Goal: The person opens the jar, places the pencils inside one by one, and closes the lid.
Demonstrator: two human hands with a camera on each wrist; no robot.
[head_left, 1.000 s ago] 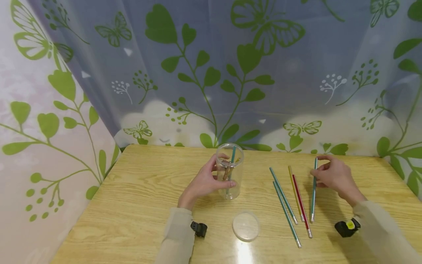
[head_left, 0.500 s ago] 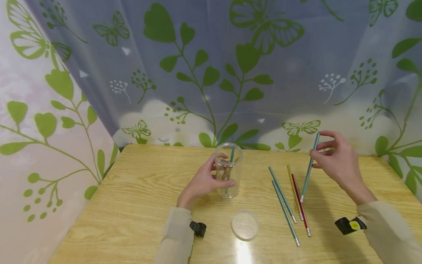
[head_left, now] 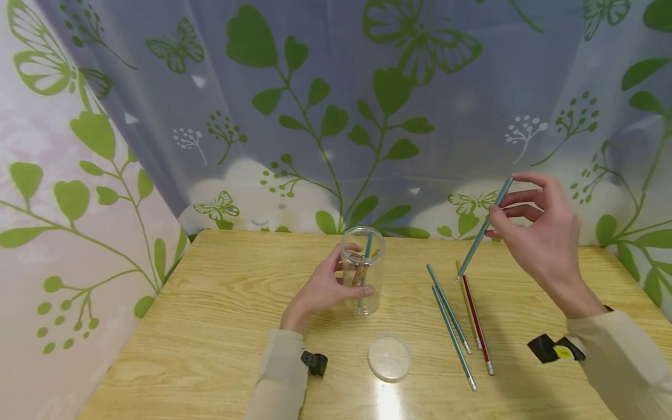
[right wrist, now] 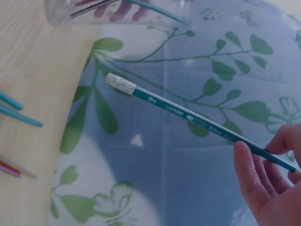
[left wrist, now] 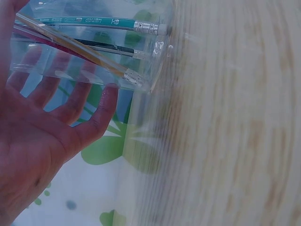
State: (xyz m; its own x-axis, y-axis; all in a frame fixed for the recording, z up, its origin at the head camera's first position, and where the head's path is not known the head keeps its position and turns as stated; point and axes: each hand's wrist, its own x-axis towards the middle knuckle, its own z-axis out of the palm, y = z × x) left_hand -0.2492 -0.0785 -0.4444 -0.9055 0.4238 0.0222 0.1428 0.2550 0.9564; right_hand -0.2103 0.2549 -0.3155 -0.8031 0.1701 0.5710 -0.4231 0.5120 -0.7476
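Right of centre in the head view, the right hand (head_left: 546,233) has a closed grip, pinching a teal pencil (head_left: 475,247) near its upper end, with the eraser end slanting down towards the lower left. That end overlaps the tip of a yellow pencil (head_left: 464,289) in this view; the right wrist view shows it hanging in open space. Being held so far from the eraser, the pencil could swivel if the pinch slackens, and a low sweep leftward might knock the yellow pencil, the red pencil (head_left: 478,326) or the two teal pencils (head_left: 454,337) lying right of centre, setting them rolling on the bench (head_left: 236,350).

At the centre, the grip of the left hand (head_left: 325,283) is wrapped round the clear jar (head_left: 379,280), thumb in front, other fingers behind. The jar stands upright and uncovered with several pencils inside, leaning on its wall, eraser ends at the base. Its smooth side may let the fingers slide, and a knock high on the rim could tip it, since the hold is from one side only. A clear round lid (head_left: 389,357) lies at lower centre, where a dipping right sleeve (head_left: 619,356) could nudge it
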